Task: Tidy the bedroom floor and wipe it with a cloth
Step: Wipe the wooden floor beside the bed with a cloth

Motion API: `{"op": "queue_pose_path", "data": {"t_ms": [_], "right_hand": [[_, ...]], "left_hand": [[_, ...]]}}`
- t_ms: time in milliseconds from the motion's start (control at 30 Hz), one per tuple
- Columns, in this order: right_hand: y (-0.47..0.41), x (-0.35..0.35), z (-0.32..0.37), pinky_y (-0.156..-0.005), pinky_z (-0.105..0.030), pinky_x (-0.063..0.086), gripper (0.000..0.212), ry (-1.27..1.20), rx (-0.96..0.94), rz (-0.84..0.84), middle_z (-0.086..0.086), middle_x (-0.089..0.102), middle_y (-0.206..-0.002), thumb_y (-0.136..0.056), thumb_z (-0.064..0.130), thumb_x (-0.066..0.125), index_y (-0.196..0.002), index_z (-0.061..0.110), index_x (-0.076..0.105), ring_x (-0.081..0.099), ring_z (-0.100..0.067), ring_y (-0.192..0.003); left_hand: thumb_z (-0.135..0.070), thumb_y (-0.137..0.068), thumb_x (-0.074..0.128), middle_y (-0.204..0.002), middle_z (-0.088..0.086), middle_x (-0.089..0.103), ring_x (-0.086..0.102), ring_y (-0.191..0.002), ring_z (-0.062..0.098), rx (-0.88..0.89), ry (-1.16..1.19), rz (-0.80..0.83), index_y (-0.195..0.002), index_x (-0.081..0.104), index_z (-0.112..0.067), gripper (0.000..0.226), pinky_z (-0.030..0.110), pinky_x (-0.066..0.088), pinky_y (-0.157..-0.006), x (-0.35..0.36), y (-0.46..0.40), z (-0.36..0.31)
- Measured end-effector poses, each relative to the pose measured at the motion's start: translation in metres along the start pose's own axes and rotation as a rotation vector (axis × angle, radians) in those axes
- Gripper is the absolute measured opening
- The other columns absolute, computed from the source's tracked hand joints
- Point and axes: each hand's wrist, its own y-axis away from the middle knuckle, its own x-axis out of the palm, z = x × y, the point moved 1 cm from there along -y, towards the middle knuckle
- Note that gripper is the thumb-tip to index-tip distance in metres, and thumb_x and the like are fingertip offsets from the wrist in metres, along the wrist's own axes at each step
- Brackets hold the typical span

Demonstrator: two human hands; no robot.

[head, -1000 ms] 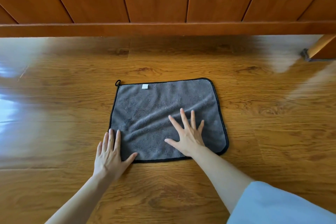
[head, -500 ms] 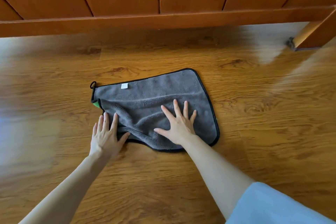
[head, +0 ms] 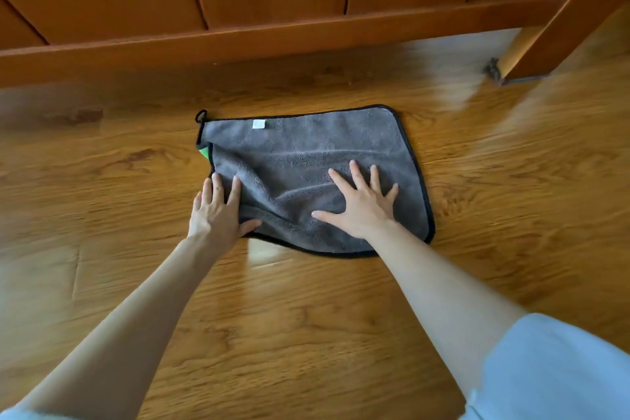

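Note:
A grey cloth (head: pixel 300 160) with black edging, a small white tag and a hanging loop lies spread on the glossy wooden floor (head: pixel 306 317). It is rumpled near its lower left, where a sliver of green underside shows. My left hand (head: pixel 218 211) presses flat on the cloth's lower-left corner, fingers apart, partly on the floor. My right hand (head: pixel 361 204) lies flat on the cloth's right half with fingers spread. Neither hand grips the fabric.
A wooden bed frame (head: pixel 272 37) runs across the top, with dark space under its rail. A bed leg (head: pixel 531 54) stands at the upper right with a grey pad at its foot. Bare floor surrounds the cloth.
Both hands have pushed the cloth forward toward the bed frame. The left side bunched up and a green underside showed at the left edge.

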Motion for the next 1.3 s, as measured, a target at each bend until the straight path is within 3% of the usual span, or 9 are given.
{"op": "queue_pose_path", "data": {"t_ms": [333, 500, 833, 1300], "right_hand": [[0.017, -0.025, -0.124, -0.105, -0.070, 0.006, 0.100, -0.060, 0.333, 0.090, 0.001, -0.018, -0.157, -0.067, 0.086, 0.040, -0.145, 0.044, -0.007, -0.015, -0.036, -0.142], [0.051, -0.021, -0.155, -0.105, -0.069, 0.008, 0.100, -0.089, 0.406, 0.107, 0.003, -0.019, -0.156, -0.068, 0.085, 0.042, -0.146, 0.044, -0.007, -0.016, -0.035, -0.142], [0.120, 0.009, -0.137, -0.108, -0.067, 0.010, 0.098, -0.078, 0.395, 0.149, 0.001, -0.023, -0.155, -0.071, 0.083, 0.039, -0.145, 0.042, -0.011, -0.018, -0.032, -0.142], [0.178, 0.037, -0.078, -0.112, -0.061, 0.011, 0.102, -0.015, 0.259, 0.199, -0.005, -0.026, -0.154, -0.072, 0.081, 0.043, -0.146, 0.038, -0.013, -0.018, -0.034, -0.142]], "left_hand": [[-0.066, -0.085, 0.038, -0.154, 0.023, -0.008, -0.005, -0.143, 0.035, 0.160, 0.030, 0.011, -0.149, -0.007, -0.019, 0.091, 0.041, 0.008, -0.115, -0.019, -0.026, -0.118], [-0.067, -0.084, 0.040, -0.153, 0.023, -0.011, -0.005, -0.143, 0.035, 0.218, -0.015, 0.031, -0.148, -0.009, -0.018, 0.095, 0.041, 0.007, -0.116, -0.016, -0.011, -0.155], [-0.069, -0.080, 0.046, -0.153, 0.024, -0.012, -0.007, -0.143, 0.035, 0.293, -0.092, 0.107, -0.147, -0.014, -0.013, 0.106, 0.050, 0.008, -0.115, 0.000, 0.053, -0.148], [-0.072, -0.078, 0.045, -0.151, 0.030, -0.013, -0.007, -0.141, 0.041, 0.273, -0.239, 0.211, -0.145, -0.019, -0.009, 0.112, 0.050, 0.007, -0.115, 0.023, 0.132, -0.086]]}}
